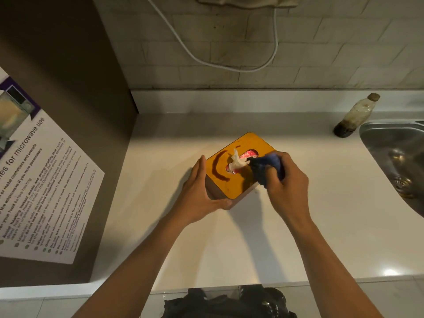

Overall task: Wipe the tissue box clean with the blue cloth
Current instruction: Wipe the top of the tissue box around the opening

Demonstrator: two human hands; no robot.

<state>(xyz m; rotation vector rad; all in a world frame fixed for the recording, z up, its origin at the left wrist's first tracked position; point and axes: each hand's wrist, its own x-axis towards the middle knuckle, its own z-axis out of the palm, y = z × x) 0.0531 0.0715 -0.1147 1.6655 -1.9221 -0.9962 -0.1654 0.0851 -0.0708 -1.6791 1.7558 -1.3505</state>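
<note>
Tissue box [238, 166] mid worktop [229, 237], long axis diagonal, near-left to far-right, orange lid up with dark smear. Left hand [202, 193] fingers straight, braced on its near-left end. Right hand [286, 180] fingers clenched around blue cloth [266, 166] on lid's right edge. Wall poster [39, 180] reads "microwave use".

wall poster [39, 180] — "microwave use"
</note>
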